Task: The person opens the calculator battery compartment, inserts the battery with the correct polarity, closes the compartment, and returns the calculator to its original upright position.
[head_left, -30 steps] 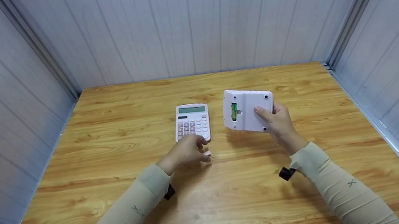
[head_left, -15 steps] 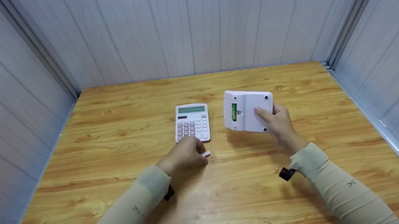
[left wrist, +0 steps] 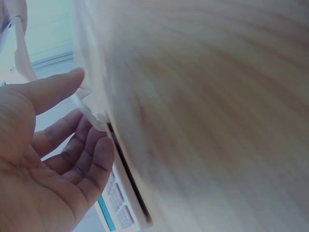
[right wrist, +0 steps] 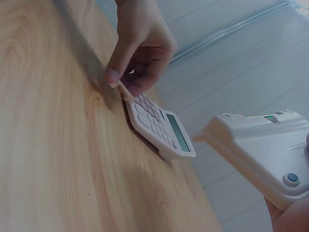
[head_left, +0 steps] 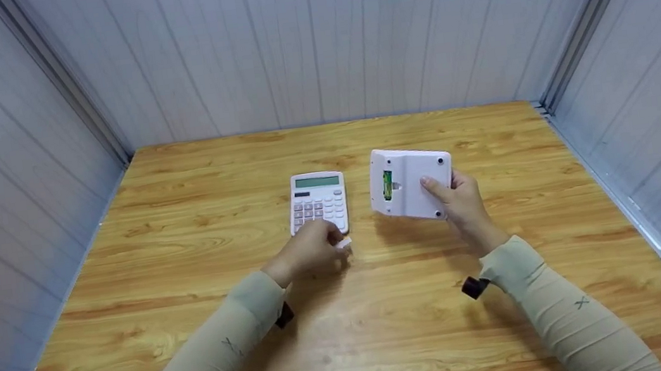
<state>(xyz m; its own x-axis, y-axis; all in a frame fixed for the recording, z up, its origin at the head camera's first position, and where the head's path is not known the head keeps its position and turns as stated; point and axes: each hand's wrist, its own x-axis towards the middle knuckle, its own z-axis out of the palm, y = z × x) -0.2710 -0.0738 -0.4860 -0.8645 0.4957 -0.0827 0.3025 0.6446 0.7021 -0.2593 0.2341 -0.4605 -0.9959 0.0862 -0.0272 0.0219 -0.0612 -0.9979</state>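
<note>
My left hand [head_left: 311, 247] pinches a small white battery cover [head_left: 344, 243] between thumb and fingers, just above the table. In the right wrist view the cover [right wrist: 125, 91] shows edge-on at the fingertips. My right hand [head_left: 468, 209] grips a white calculator [head_left: 414, 202] by one end, thumb across its back, which faces up toward the head camera. Its battery slot is uncovered, and a green battery [head_left: 388, 185] lies inside. The held calculator's keys and screen are hidden. A second white calculator [head_left: 317, 182] lies face up beyond my left hand, its lower keys partly covered by that hand.
A wood-grain table [head_left: 352, 348] carries everything. Pale panel walls [head_left: 311, 41] close it in at the back and both sides. A small black wrist-worn device [head_left: 475, 287] hangs below the right cuff, and another [head_left: 284, 315] below the left.
The left fingers have closed on the battery cover near the table and raised it slightly, moving a little forward and right. The right hand and its calculator stay put.
</note>
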